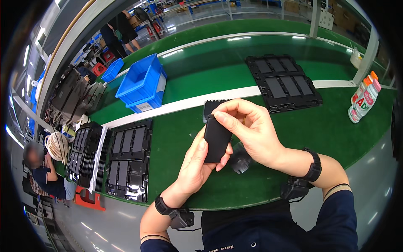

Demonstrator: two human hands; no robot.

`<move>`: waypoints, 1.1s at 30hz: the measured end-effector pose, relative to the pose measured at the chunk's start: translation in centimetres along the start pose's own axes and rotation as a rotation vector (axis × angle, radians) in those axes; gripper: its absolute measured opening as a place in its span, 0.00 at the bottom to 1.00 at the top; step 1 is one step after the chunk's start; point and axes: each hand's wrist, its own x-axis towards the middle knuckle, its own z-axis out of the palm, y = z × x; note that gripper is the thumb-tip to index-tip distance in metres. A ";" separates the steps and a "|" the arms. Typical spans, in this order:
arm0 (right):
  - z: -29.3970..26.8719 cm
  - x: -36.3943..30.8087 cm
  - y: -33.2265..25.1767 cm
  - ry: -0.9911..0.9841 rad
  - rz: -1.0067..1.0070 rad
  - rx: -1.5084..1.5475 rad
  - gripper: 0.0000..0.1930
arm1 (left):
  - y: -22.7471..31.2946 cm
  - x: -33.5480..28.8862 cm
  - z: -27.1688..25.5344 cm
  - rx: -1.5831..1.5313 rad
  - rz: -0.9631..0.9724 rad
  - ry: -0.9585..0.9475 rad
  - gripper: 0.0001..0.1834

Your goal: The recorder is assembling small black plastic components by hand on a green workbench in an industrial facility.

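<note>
A flat black rectangular piece, shaped like a slim case or battery pack, is held upright and slightly tilted in front of me. My left hand is closed around its lower part, thumb along the near left side and fingertips showing at the right edge. My right hand pinches its top edge between thumb and fingers; whether a small part is also in that pinch is hidden. Just behind the hands stands a black holder with a toothed edge, partly covered. Below my right hand lies a dark, partly see-through object.
Black trays with flat dark pieces lie at left and far right, beside a tray stack. Blue bins stand at back left. Bottles stand at right. A person sits beyond a small fan.
</note>
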 end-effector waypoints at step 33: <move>-3.4 1.7 -2.3 -0.284 -0.328 -1.037 0.07 | 0.4 0.1 0.2 0.325 -0.140 0.151 0.25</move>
